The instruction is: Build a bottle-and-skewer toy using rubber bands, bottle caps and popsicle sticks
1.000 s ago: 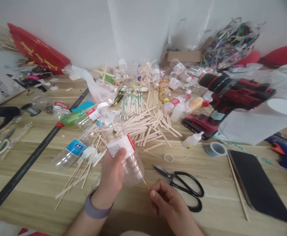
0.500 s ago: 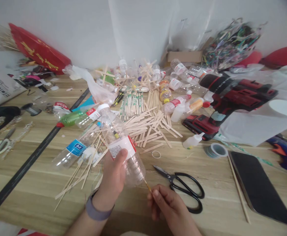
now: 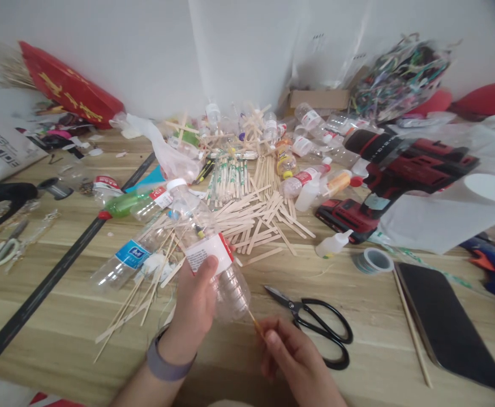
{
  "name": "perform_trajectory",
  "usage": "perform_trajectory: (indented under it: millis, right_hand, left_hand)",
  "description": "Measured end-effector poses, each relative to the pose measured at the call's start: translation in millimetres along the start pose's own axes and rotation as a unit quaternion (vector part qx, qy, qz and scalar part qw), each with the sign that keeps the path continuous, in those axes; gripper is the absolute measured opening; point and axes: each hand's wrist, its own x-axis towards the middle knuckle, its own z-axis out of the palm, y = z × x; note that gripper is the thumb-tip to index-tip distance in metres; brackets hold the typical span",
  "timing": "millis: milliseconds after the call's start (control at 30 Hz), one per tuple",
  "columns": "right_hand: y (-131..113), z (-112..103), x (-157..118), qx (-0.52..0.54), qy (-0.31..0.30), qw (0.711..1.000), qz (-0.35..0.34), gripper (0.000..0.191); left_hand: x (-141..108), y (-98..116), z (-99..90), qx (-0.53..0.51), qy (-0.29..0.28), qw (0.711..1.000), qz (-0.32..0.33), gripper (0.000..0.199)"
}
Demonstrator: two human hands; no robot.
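My left hand [image 3: 197, 302] is wrapped round a clear plastic bottle [image 3: 235, 287] with a white and red label. The bottle lies tilted, its white cap pointing up and left, its base toward my right hand [image 3: 287, 353]. Between the thumb and fingers of that hand is a thin stick [image 3: 255, 322], whose far end meets the bottle's base. A small yellow and dark piece [image 3: 199, 230] shows at the bottle's upper part. Black-handled scissors [image 3: 302, 308] lie just right of the bottle, beside my right hand.
Wooden sticks [image 3: 251, 223] are spread behind the bottle. A red and black drill [image 3: 400, 175], a glue bottle [image 3: 334, 244], a tape roll [image 3: 373, 261] and a phone [image 3: 451, 325] are at the right. A dark bar [image 3: 47, 282] and another bottle [image 3: 120, 264] lie left.
My right hand has shifted slightly right and down, still pinching the stick. The small ring that lay near the wooden sticks no longer shows. My left hand and the bottle have barely moved.
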Motion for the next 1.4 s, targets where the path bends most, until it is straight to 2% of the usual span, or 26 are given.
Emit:
perform_trajectory:
  millis: [200, 300, 400, 567, 767, 933, 1100, 1233, 1400]
  right_hand:
    - [-0.5, 1.7, 1.3, -0.027, -0.008, 1.000, -0.014, 0.062]
    - [-1.4, 1.7, 1.3, -0.019, -0.013, 1.000, -0.009, 0.065]
    - [-1.9, 0.3, 0.4, -0.008, -0.003, 1.000, -0.009, 0.058]
    - [-3.6, -0.9, -0.4, -0.053, -0.004, 0.998, -0.028, 0.063]
    - [-2.6, 0.4, -1.2, -0.040, 0.005, 0.999, -0.021, 0.060]
    - [-4.3, 0.7, -1.9, -0.050, -0.010, 0.998, -0.035, 0.063]
    - [-2.9, 0.7, -3.4, -0.072, -0.018, 0.996, -0.041, 0.057]
    - [-0.9, 0.9, -3.6, -0.070, -0.030, 0.996, -0.038, 0.062]
    - [2.0, -3.3, -3.9, -0.061, -0.013, 0.997, -0.043, 0.052]
  left_hand:
    - [-0.1, -0.8, -0.5, 0.002, -0.014, 1.000, 0.010, 0.038]
    - [-0.9, -0.1, 0.0, 0.000, -0.008, 1.000, 0.003, 0.039]
    - [-1.6, 0.6, 0.2, -0.008, 0.005, 1.000, -0.005, 0.040]
    - [-0.9, 0.6, 0.6, -0.020, 0.013, 1.000, -0.008, 0.045]
    - [-0.5, 2.1, 0.3, -0.021, 0.010, 1.000, -0.012, 0.041]
    - [-1.1, 2.9, -0.5, -0.015, 0.015, 1.000, -0.013, 0.045]
    - [-0.6, 2.3, -0.5, -0.017, 0.013, 1.000, -0.005, 0.044]
    - [-0.9, 3.0, -0.3, -0.022, 0.017, 1.000, -0.013, 0.047]
    - [-0.6, 1.7, -1.8, -0.020, 0.025, 0.999, -0.010, 0.046]
